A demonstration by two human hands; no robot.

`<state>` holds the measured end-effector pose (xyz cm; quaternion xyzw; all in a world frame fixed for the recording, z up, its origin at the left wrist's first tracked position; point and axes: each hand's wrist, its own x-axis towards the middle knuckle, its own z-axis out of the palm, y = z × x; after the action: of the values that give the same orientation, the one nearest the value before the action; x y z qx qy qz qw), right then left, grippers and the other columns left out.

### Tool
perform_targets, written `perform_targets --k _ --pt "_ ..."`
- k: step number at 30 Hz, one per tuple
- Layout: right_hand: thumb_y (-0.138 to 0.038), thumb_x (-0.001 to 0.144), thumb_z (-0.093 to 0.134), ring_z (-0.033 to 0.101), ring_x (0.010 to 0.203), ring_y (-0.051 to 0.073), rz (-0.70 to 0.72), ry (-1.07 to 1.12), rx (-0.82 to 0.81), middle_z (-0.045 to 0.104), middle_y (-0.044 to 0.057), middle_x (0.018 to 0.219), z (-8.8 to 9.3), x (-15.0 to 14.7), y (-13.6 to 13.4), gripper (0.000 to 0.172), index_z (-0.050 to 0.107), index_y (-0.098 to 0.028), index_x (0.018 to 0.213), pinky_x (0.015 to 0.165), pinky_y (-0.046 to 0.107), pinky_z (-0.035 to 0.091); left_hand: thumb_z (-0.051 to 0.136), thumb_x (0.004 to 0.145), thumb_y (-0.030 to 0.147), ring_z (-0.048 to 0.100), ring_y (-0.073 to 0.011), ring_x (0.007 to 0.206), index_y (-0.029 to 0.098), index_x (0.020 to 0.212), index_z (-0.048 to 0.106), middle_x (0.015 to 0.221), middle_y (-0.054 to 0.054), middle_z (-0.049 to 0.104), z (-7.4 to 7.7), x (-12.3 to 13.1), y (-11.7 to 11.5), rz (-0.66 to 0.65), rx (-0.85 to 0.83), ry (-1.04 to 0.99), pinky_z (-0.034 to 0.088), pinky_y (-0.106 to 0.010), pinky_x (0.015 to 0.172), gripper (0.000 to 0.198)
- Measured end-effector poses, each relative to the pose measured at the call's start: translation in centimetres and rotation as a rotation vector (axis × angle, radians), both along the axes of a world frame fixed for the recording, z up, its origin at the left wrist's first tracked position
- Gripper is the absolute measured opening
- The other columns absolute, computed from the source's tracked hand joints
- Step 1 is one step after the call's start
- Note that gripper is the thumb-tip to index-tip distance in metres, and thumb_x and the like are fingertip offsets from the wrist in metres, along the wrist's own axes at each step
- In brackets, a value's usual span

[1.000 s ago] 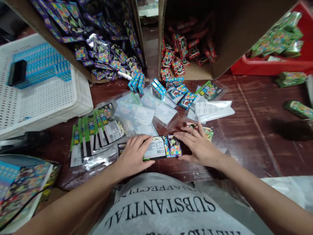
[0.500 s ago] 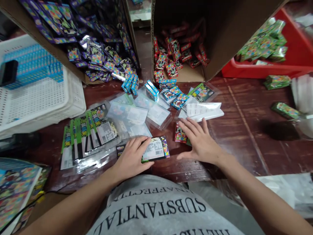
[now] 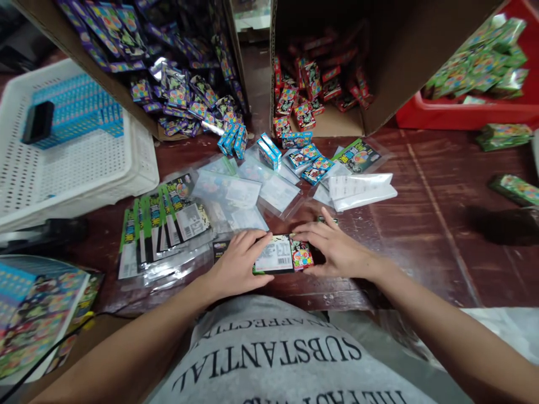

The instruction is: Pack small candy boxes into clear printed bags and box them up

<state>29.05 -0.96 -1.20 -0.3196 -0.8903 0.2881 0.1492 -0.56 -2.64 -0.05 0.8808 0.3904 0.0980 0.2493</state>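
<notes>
My left hand (image 3: pixel 238 262) grips a printed card (image 3: pixel 274 255) lying near the table's front edge, thumb along its lower side and fingers over the top. The card is black and green with a pale barcode panel. In my right hand (image 3: pixel 339 251) is a small red candy box (image 3: pixel 302 256), pinched between thumb and fingers and set against the card's right end. My right fingers partly hide another small piece (image 3: pixel 328 220) behind them. Left of my hands lies a fanned row of cards in clear bags (image 3: pixel 168 224).
Blue boxes (image 3: pixel 304 156) and clear bags (image 3: pixel 240 191) lie behind my hands. Cardboard boxes hold purple packs (image 3: pixel 177 90) and red boxes (image 3: pixel 311 78). A white basket (image 3: pixel 138 163) stands left, a red bin (image 3: pixel 458 115) right. A folded white sheet (image 3: pixel 362 189) lies right of centre.
My right hand has closed on the red box and moved it left against the card's end. My left hand stays on the card. The view has shifted slightly.
</notes>
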Motion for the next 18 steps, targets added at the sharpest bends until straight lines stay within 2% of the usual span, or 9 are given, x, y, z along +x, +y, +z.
perform_targets --k 4,8,11,14,18 --pt "-0.055 0.085 0.074 0.053 0.137 0.032 -0.026 0.000 0.035 0.058 0.015 0.145 -0.6 -1.0 0.2 0.069 0.048 -0.022 0.141 0.124 0.067 0.001 0.077 0.077 0.032 0.049 -0.0333 0.126 0.017 0.148 0.041 0.135 -0.015 0.053 -0.2 0.3 0.2 0.025 0.029 -0.009 0.042 -0.051 0.110 0.081" --pt "-0.061 0.082 0.074 0.055 0.134 0.033 -0.100 0.011 0.063 0.061 0.015 0.140 -0.1 0.0 0.2 0.075 0.048 -0.023 0.141 0.124 0.067 0.005 0.077 0.077 0.031 0.048 -0.0327 0.128 0.018 0.148 0.041 0.137 -0.014 0.052 0.1 0.2 0.4 0.055 0.021 -0.003 0.041 -0.050 0.111 0.081" --pt "-0.059 0.085 0.073 0.054 0.134 0.035 -0.282 0.038 0.150 0.059 0.016 0.138 0.6 1.0 0.1 0.071 0.049 -0.023 0.141 0.122 0.070 0.011 0.076 0.079 0.030 0.048 -0.0314 0.129 0.022 0.149 0.040 0.137 -0.012 0.051 0.4 0.2 0.2 0.110 0.009 -0.003 0.041 -0.050 0.112 0.079" --pt "-0.057 0.086 0.072 0.050 0.136 0.038 -0.462 0.081 0.234 0.053 0.019 0.140 0.7 0.5 -0.7 0.076 0.045 -0.021 0.147 0.121 0.070 0.021 0.076 0.080 0.032 0.047 -0.0312 0.131 0.023 0.150 0.038 0.140 -0.011 0.049 0.6 0.6 -0.2 0.134 -0.005 -0.020 0.041 -0.049 0.113 0.080" --pt "-0.041 0.096 0.064 0.040 0.145 0.038 -0.372 0.073 0.164 0.042 0.021 0.153 0.4 -1.0 -2.5 0.072 0.031 -0.022 0.157 0.119 0.069 0.028 0.077 0.081 0.036 0.046 -0.0313 0.134 0.024 0.152 0.034 0.143 -0.012 0.047 0.6 1.2 -0.5 0.161 0.020 -0.057 0.040 -0.050 0.115 0.083"
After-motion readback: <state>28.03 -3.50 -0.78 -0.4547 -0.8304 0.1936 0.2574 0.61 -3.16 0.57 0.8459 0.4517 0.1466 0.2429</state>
